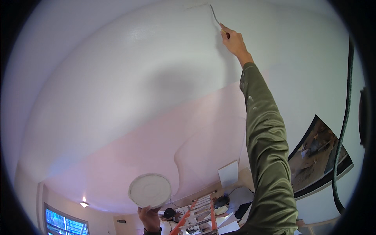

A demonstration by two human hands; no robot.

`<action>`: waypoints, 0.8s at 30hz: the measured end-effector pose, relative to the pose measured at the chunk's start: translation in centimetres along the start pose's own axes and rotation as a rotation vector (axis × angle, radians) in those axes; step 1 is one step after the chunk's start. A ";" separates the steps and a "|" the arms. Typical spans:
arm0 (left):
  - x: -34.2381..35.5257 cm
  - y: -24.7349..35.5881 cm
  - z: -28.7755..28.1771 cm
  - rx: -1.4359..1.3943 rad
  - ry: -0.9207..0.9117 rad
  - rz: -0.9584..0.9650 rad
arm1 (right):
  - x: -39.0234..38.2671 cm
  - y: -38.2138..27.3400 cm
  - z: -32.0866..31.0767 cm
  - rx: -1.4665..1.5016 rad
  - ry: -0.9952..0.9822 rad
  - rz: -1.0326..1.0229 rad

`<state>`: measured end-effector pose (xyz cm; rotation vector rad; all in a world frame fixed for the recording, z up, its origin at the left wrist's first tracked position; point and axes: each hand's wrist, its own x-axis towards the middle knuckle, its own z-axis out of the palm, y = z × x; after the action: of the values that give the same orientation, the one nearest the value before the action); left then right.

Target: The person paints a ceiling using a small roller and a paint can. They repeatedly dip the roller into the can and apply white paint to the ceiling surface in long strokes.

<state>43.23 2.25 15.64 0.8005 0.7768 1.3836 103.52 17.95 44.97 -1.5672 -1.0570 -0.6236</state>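
My right hand (pixel 234 42), on an outstretched arm in a paint-spotted green sleeve, is closed around the handle of a small paint roller (pixel 214 14). The roller's bent metal frame runs up from my fingers, and its pale head is at the top edge against the white painted surface (pixel 129 70). Low in the view, my left hand (pixel 149 218) grips the lower rim of a round white lid (pixel 150 190), which has whitish smears on its face. Below the white area the surface is pale pink (pixel 129 160), and a slanting line divides the two.
An orange ladder (pixel 213 219) stands below. Two people, one with a dark-haired head (pixel 169 213) and one in a grey shirt (pixel 239 199), are beside it. At right hang a black cable (pixel 344 121) and a dark-framed picture or screen (pixel 319 154). A window (pixel 64 223) and lit lamp (pixel 84 204) are lower left.
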 end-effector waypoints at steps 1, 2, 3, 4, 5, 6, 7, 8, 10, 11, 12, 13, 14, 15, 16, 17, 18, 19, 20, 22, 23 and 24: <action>-0.1 0.1 -0.1 -0.002 0.005 0.006 | 0.5 -0.4 -0.2 -0.004 -0.018 0.016; 0.0 0.2 0.0 -0.003 0.005 0.007 | 0.9 -0.5 -0.3 -0.001 -0.012 0.007; 0.0 0.2 0.0 -0.005 0.005 0.008 | 1.3 -0.5 -0.5 -0.006 -0.012 0.006; 0.0 0.2 0.0 -0.006 0.010 0.010 | 1.7 -0.6 -0.7 -0.010 -0.012 0.004; 0.0 0.2 0.0 -0.004 0.015 0.012 | 2.1 -0.5 -0.7 -0.012 -0.012 0.005; 0.0 0.2 0.0 -0.003 0.020 0.015 | 2.4 -0.4 -0.6 -0.018 0.009 -0.019; 0.0 0.2 -0.2 -0.012 0.023 0.015 | 2.7 -0.3 -0.6 -0.024 0.030 -0.044; 0.1 0.0 -0.6 -0.021 0.027 0.014 | 2.8 -0.2 -0.6 -0.032 0.049 -0.066; 0.3 -0.3 -1.0 -0.028 0.026 0.006 | 3.1 0.1 -0.8 -0.023 0.050 -0.064; 0.3 -0.2 -1.1 -0.025 0.027 0.004 | 3.1 -0.2 -0.8 -0.014 0.050 -0.062; 0.3 -0.2 -1.2 -0.022 0.026 0.001 | 3.0 -0.5 -0.8 -0.008 0.040 -0.050; 0.2 -0.2 -1.1 -0.019 0.029 -0.002 | 2.9 -0.7 -0.9 -0.004 0.031 -0.039; 0.3 -0.1 -0.8 -0.015 0.028 -0.003 | 2.8 -0.7 -1.1 0.001 0.027 -0.027; 0.3 0.0 -0.5 -0.012 0.026 -0.004 | 2.6 -0.7 -1.1 -0.009 0.012 -0.025; 0.2 0.1 -0.2 -0.022 0.025 0.003 | 2.2 -0.6 -1.0 -0.019 -0.002 -0.023; 0.1 0.1 0.1 -0.031 0.022 0.008 | 1.6 -0.2 -1.0 -0.031 -0.015 -0.017; -0.1 0.1 0.0 -0.043 0.029 0.008 | 0.3 -0.2 -0.8 -0.016 -0.035 -0.002; -0.2 0.1 -0.3 -0.032 0.034 0.000 | -1.3 0.0 -0.7 -0.001 -0.056 0.013; -0.1 0.0 -0.6 -0.023 0.033 -0.010 | -2.0 0.2 -0.9 0.011 -0.072 0.028; -0.1 -0.3 -0.8 -0.035 0.040 -0.027 | -2.0 0.3 -1.1 -0.012 -0.068 -0.003; 0.0 -0.4 -0.7 -0.054 0.041 -0.030 | -1.9 0.2 -1.5 -0.020 -0.060 -0.016; 0.1 -0.4 -0.7 -0.072 0.044 -0.032 | -1.4 -0.1 -1.7 -0.024 -0.055 -0.015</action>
<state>42.87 2.34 14.93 0.7007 0.7669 1.3967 103.02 15.87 44.31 -1.6067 -1.1066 -0.6083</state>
